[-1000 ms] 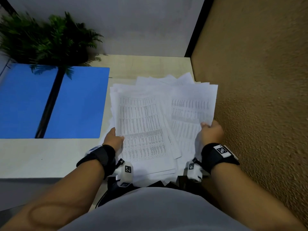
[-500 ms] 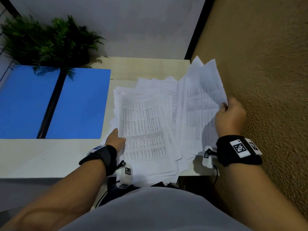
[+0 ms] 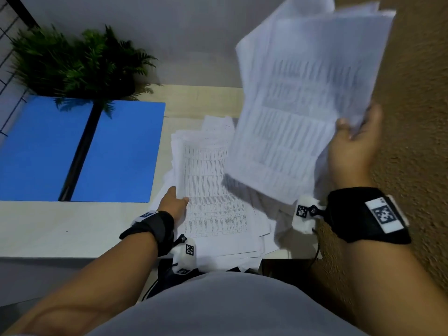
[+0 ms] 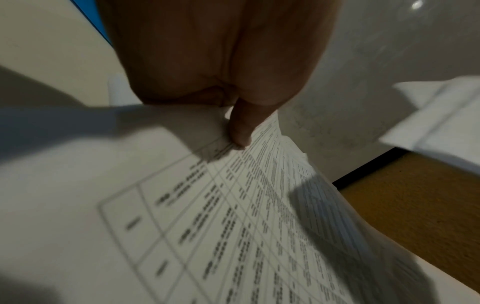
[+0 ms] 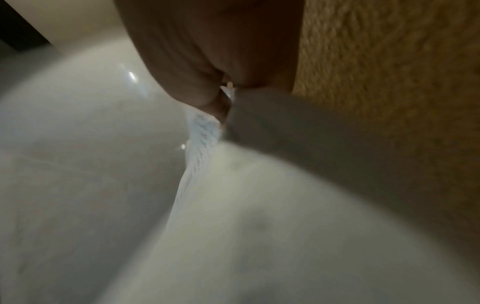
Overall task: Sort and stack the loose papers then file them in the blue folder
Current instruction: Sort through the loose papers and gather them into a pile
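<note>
A messy pile of printed papers (image 3: 213, 190) lies on the desk in front of me. My left hand (image 3: 173, 202) grips the pile's left edge, thumb on the top sheet (image 4: 233, 205) and fingers hidden beneath it. My right hand (image 3: 351, 141) pinches a bunch of sheets (image 3: 303, 98) by their right edge and holds them raised above the pile's right side, blurred. In the right wrist view the thumb presses the held sheets (image 5: 205, 131). The blue folder (image 3: 80, 149) lies open and flat to the left of the pile.
A potted fern (image 3: 77, 61) stands at the desk's back left, its fronds over the folder. A rough ochre wall (image 3: 417, 117) runs close along the right side. A pale wall closes the back. The desk's front edge (image 3: 60, 257) is near my body.
My right hand has lifted a bunch of sheets off the right side of the pile, up and away from the desk. The left hand has stayed on the pile's left edge.
</note>
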`<move>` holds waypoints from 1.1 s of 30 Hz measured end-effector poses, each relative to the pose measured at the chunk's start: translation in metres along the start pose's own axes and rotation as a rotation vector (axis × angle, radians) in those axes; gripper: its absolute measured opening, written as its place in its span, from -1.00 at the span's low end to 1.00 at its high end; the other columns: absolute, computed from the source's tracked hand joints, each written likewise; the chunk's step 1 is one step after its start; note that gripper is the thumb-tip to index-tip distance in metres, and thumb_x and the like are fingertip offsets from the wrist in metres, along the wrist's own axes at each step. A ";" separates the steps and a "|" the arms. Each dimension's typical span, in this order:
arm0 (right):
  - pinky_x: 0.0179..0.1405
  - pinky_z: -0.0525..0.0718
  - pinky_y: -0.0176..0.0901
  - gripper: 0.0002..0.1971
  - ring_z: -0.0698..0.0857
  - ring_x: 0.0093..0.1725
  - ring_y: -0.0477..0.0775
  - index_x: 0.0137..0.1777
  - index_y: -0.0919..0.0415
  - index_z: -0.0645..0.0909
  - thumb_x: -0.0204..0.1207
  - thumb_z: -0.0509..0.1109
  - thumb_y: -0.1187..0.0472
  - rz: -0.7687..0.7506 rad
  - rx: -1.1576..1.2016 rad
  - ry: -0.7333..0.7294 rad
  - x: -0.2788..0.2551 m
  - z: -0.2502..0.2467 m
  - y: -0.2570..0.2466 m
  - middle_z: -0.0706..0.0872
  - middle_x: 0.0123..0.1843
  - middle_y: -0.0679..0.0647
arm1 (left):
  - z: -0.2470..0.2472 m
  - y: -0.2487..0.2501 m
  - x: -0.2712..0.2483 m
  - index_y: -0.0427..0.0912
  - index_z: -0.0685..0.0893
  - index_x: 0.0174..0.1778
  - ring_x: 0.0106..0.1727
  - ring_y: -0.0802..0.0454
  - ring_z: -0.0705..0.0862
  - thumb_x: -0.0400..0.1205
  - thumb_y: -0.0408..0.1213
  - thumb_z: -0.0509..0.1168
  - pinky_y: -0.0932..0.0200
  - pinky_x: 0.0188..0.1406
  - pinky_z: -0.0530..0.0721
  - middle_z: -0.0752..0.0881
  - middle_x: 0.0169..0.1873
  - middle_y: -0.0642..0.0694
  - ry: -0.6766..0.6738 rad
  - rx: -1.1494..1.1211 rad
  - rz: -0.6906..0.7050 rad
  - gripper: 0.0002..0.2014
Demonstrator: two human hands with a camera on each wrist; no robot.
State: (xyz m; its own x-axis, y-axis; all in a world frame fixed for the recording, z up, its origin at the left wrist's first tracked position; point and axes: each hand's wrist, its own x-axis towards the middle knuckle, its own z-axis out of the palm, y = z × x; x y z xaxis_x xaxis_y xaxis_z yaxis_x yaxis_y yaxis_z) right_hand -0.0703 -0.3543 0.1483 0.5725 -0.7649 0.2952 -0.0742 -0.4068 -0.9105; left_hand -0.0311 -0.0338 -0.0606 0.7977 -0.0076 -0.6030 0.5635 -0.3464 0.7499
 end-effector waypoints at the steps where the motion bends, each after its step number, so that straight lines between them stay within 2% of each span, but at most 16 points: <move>1: 0.12 0.63 -0.51 -0.60 0.63 0.28 -0.07 0.49 0.17 0.44 0.66 0.22 0.36 0.080 0.030 -0.065 -0.011 0.008 0.007 0.64 0.34 0.01 | 0.001 0.001 -0.003 0.15 0.33 0.56 0.38 -0.13 0.62 0.70 -0.35 0.22 -0.22 0.44 0.57 0.58 0.44 -0.03 -0.003 -0.064 0.025 -0.47; 3: -0.08 0.57 -0.69 -0.58 0.61 0.24 -0.07 0.53 0.14 0.41 0.70 0.20 0.40 0.226 0.017 -0.200 -0.038 0.026 0.034 0.61 0.30 -0.04 | 0.001 0.008 -0.010 0.62 0.08 0.56 0.53 0.07 0.43 0.70 -0.41 0.23 -0.13 0.52 0.47 0.37 0.56 0.16 -0.024 -0.185 0.096 -0.18; 4: -0.03 0.61 -0.60 -0.58 0.62 0.24 -0.05 0.53 0.12 0.42 0.71 0.19 0.38 0.300 0.005 -0.262 -0.053 0.034 0.054 0.62 0.31 -0.03 | 0.001 0.010 -0.011 0.73 0.03 0.51 0.56 0.13 0.36 0.70 -0.37 0.26 -0.10 0.54 0.43 0.30 0.62 0.20 -0.044 -0.190 0.132 -0.14; 5: 0.14 0.66 -0.39 -0.59 0.64 0.27 0.01 0.53 0.10 0.43 0.71 0.18 0.36 0.380 -0.003 -0.313 -0.068 0.041 0.075 0.64 0.35 0.01 | 0.002 0.012 -0.011 0.70 0.05 0.53 0.57 0.17 0.34 0.71 -0.30 0.28 -0.06 0.57 0.40 0.29 0.65 0.21 -0.063 -0.150 0.170 -0.19; 7: 0.42 0.60 0.06 -0.63 0.64 0.31 0.14 0.48 0.07 0.49 0.71 0.19 0.31 0.515 -0.033 -0.395 -0.091 0.049 0.109 0.66 0.38 0.09 | 0.004 0.013 -0.008 0.37 0.29 0.61 0.58 0.17 0.35 0.77 -0.16 0.21 0.06 0.58 0.35 0.37 0.63 0.12 -0.071 -0.087 0.180 -0.48; 9: 0.46 0.53 0.07 -0.67 0.63 0.31 0.21 0.44 0.19 0.54 0.71 0.20 0.33 0.613 -0.090 -0.476 -0.104 0.054 0.132 0.65 0.40 0.17 | 0.008 0.009 -0.006 0.25 0.54 0.42 0.58 0.10 0.42 0.77 -0.05 0.17 0.15 0.46 0.36 0.49 0.55 0.06 -0.089 -0.150 0.097 -0.71; 13: 0.34 0.47 -0.10 -0.67 0.61 0.31 0.26 0.43 0.28 0.51 0.70 0.19 0.37 0.731 -0.216 -0.607 -0.096 0.058 0.145 0.61 0.40 0.22 | 0.013 0.007 -0.004 0.26 0.60 0.33 0.45 0.01 0.52 0.73 0.03 0.20 0.11 0.33 0.46 0.55 0.43 0.06 -0.097 -0.144 0.047 -0.74; 15: 0.22 0.53 -0.13 -0.66 0.63 0.25 0.27 0.40 0.28 0.52 0.66 0.18 0.39 0.672 -0.299 -0.632 -0.083 0.058 0.141 0.64 0.32 0.22 | 0.014 0.007 -0.001 0.22 0.57 0.38 0.36 0.02 0.53 0.76 -0.06 0.20 0.12 0.33 0.49 0.49 0.40 0.08 -0.053 -0.131 0.062 -0.73; 17: 0.27 0.53 -0.10 -0.64 0.61 0.26 0.28 0.39 0.32 0.51 0.62 0.15 0.40 0.564 -0.375 -0.600 -0.069 0.057 0.136 0.61 0.31 0.26 | 0.014 0.008 -0.001 0.18 0.54 0.41 0.28 0.00 0.58 0.77 -0.17 0.20 0.17 0.22 0.51 0.49 0.38 0.06 -0.049 -0.154 0.059 -0.70; 19: 0.33 0.54 -0.01 -0.66 0.60 0.27 0.30 0.38 0.34 0.49 0.64 0.13 0.37 0.450 -0.454 -0.632 -0.057 0.059 0.131 0.60 0.30 0.30 | 0.015 0.006 0.001 0.26 0.50 0.43 0.36 -0.03 0.59 0.76 -0.27 0.20 0.16 0.24 0.55 0.48 0.49 0.05 -0.061 -0.138 0.059 -0.62; 21: 0.20 0.52 -0.09 -0.70 0.61 0.15 0.23 0.34 0.36 0.48 0.67 0.10 0.38 0.411 -0.477 -0.659 -0.050 0.064 0.127 0.61 0.17 0.26 | 0.015 0.007 -0.002 0.38 0.35 0.54 0.43 -0.01 0.52 0.75 -0.32 0.20 0.10 0.35 0.53 0.40 0.47 0.14 -0.059 -0.124 0.057 -0.45; 23: 0.14 0.40 -0.22 -0.71 0.53 0.08 0.08 0.33 0.29 0.47 0.69 0.07 0.41 0.424 -0.446 -0.691 -0.050 0.072 0.120 0.55 0.11 0.14 | 0.017 0.009 -0.003 0.40 0.11 0.66 0.46 -0.02 0.48 0.74 -0.29 0.23 0.01 0.47 0.48 0.39 0.44 0.13 -0.035 -0.178 0.024 -0.31; 25: 0.11 0.34 -0.27 -0.74 0.47 0.08 0.00 0.31 0.16 0.45 0.71 0.08 0.38 0.433 -0.455 -0.737 -0.056 0.082 0.117 0.51 0.10 0.08 | 0.018 0.011 -0.003 0.31 -0.04 0.71 0.57 -0.08 0.44 0.69 -0.12 0.29 -0.13 0.59 0.39 0.36 0.59 0.07 -0.008 -0.194 -0.004 -0.23; 28: 0.13 0.36 -0.23 -0.64 0.47 0.08 0.03 0.46 0.25 0.34 0.70 0.07 0.42 0.354 -0.531 -0.865 -0.076 0.095 0.113 0.47 0.09 0.05 | 0.020 0.014 -0.003 0.09 0.10 0.72 0.55 -0.03 0.45 0.61 0.00 0.36 -0.18 0.58 0.43 0.45 0.54 0.06 -0.009 -0.101 -0.011 -0.20; 31: 0.13 0.55 -0.06 -0.55 0.57 0.11 0.09 0.53 0.09 0.21 0.69 0.12 0.39 0.316 -0.514 -0.917 -0.095 0.099 0.117 0.54 0.17 0.02 | 0.019 0.016 -0.002 -0.08 0.25 0.64 0.49 -0.16 0.55 0.57 -0.22 0.42 -0.20 0.51 0.52 0.55 0.48 -0.09 0.024 0.049 0.012 -0.27; 33: 0.33 0.56 0.07 -0.48 0.56 0.29 0.08 0.53 -0.04 0.23 0.65 0.29 0.29 0.355 -0.400 -0.820 -0.095 0.095 0.120 0.55 0.32 -0.02 | 0.013 0.014 0.003 -0.16 0.37 0.59 0.48 -0.22 0.56 0.59 -0.36 0.41 -0.22 0.51 0.52 0.58 0.46 -0.17 0.085 0.079 0.007 -0.37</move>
State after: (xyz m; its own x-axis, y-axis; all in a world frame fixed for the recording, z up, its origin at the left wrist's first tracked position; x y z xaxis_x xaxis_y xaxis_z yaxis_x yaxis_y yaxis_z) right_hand -0.0563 -0.2831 -0.0166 0.8423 -0.3526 -0.4077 -0.5365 -0.4754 -0.6972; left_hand -0.0232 -0.0513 -0.0557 0.8186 0.0681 -0.5704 0.5421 -0.4199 0.7279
